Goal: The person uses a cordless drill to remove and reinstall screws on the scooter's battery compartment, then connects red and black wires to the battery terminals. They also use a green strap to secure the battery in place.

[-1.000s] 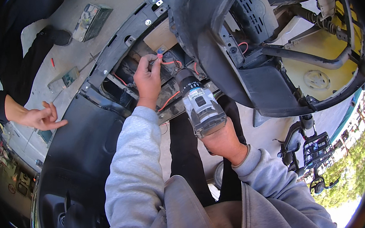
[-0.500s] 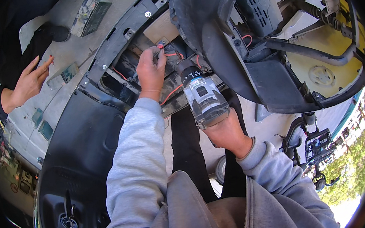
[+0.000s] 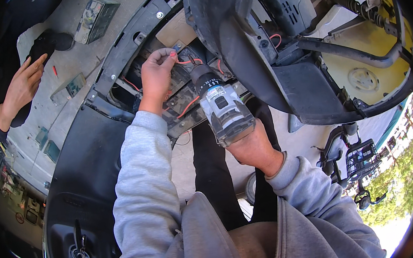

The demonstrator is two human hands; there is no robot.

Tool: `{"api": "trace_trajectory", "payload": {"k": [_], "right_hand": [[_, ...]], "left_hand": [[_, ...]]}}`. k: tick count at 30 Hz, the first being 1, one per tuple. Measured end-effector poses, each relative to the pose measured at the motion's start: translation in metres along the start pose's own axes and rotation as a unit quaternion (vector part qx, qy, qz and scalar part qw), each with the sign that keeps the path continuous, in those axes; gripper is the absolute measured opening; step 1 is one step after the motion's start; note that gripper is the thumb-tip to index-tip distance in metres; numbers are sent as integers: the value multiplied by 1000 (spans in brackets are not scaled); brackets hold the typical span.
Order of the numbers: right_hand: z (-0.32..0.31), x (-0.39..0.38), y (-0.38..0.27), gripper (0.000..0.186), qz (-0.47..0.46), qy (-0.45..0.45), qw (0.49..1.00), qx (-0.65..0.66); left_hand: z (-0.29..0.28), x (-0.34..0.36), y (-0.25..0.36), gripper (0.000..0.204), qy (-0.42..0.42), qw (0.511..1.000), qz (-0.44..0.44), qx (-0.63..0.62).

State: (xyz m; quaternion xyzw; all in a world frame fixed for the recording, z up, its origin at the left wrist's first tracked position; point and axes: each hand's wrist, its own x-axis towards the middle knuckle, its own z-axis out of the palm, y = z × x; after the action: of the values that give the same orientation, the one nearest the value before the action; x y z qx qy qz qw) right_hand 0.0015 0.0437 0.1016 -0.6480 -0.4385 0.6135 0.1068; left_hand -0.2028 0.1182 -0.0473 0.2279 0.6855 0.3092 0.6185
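My left hand [image 3: 156, 78] is over the open battery compartment [image 3: 137, 61] of a dark scooter body, thumb and fingers pinched on the end of a red wire [image 3: 195, 60]. A bright red bit shows at the fingertips; its exact shape is too small to make out. My right hand [image 3: 256, 146] grips a grey and black cordless drill [image 3: 223, 109] by its handle. The drill's chuck points away from me into the compartment, just right of my left hand. Beneath it sit dark, dusty batteries [image 3: 185, 112] with more red wires around them.
A black seat [image 3: 89, 168] lies at left and black body panels [image 3: 306, 91] rise at right. Another person's hand [image 3: 22, 88] hangs at far left. Old batteries [image 3: 96, 20] sit on the floor. A bicycle with a basket [image 3: 361, 160] stands at right.
My left hand has moved slightly left with the red wire end. The drill has shifted only a little. The other person's hand has moved left, and the view has tilted slightly.
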Motion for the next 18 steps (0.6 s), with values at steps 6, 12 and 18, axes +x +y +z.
{"api": "trace_trajectory", "payload": {"k": [6,12,18], "right_hand": [[4,1,-2,57,-33,-22,999,-13],[8,4,-3,60,-34,-40,998,-20],[10,6,-7,59,-15,-38,999,-30]], "left_hand": [[-12,3,16,17,-43,997,-68,10],[-22,8,21,17,-91,985,-141,-45],[-24,9,18,17,-88,984,-143,-55]]}}
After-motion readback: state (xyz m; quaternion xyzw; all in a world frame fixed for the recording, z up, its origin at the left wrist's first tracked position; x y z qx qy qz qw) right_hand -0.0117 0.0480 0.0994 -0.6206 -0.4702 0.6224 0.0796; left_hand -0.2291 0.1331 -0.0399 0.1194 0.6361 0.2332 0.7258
